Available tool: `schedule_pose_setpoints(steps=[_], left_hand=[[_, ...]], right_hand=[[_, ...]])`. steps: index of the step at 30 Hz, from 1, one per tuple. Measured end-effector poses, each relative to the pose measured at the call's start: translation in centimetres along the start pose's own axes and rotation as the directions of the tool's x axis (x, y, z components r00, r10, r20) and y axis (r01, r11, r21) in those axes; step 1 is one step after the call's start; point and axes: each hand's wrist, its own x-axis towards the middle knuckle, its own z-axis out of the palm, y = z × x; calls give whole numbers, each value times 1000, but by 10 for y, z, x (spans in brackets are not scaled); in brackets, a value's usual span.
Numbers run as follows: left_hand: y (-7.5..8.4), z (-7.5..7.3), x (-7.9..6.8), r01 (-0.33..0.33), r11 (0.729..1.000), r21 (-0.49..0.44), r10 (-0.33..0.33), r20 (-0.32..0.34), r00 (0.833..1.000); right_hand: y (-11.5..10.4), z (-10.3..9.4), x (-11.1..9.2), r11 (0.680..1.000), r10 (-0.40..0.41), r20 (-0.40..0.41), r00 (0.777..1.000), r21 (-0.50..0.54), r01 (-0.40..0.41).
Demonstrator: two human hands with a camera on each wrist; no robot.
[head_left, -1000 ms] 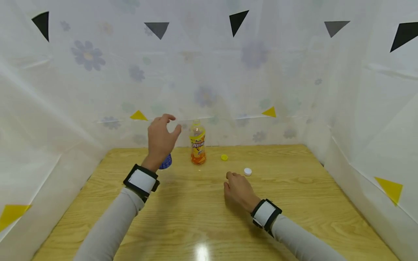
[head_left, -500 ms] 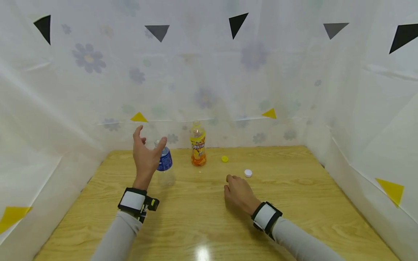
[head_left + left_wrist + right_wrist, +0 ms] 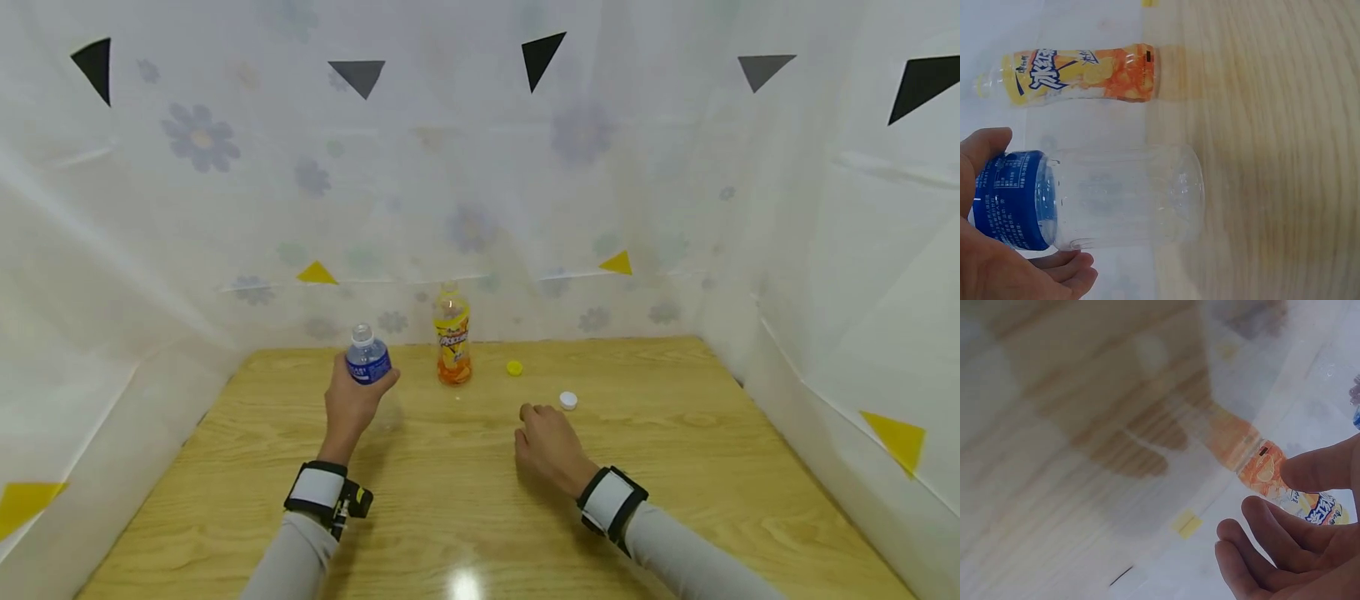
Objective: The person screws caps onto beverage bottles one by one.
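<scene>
An uncapped clear plastic bottle with a blue label [image 3: 367,363] stands upright at the left of the table. My left hand [image 3: 351,408] holds it around the label, thumb on the right side and fingers on the left. In the left wrist view the fingertips [image 3: 1079,275] show past the side of the bottle [image 3: 1122,197], whose lower part looks empty. My right hand [image 3: 551,446] is low over the table with loosely bent fingers and nothing in them. A white bottle cap [image 3: 568,401] lies just beyond it.
An uncapped iced tea bottle [image 3: 453,337] with a yellow and orange label stands upright near the back edge. Right of it lies a yellow cap [image 3: 514,367]. White patterned sheeting [image 3: 480,167] encloses the wooden table [image 3: 450,500] at the back and sides.
My left hand has come down from above, opened wide beside the blue-labelled bottle, and taken hold of it. My right hand has stayed in place.
</scene>
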Motion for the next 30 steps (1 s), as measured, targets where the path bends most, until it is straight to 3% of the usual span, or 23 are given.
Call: schedule_pose_setpoints(steps=[13,20,25,30], left_hand=[[3,1,3,-17,999,32,16,14,1000],[20,4,-2,-79,994,72,74,73,995],[38,12,-11,-149,981,124,131,143,981],[53,22,-25,-240,963,125,205,242,948]], right_hand=[[1,0,3,1000,13,7,1000,-11,-13],[1,-3,7,1000,27,20,999,-3,-27],[1,-5,8,999,30,17,999,-18,-29],[2,-5,8,999,29,19,999,-25,-28]])
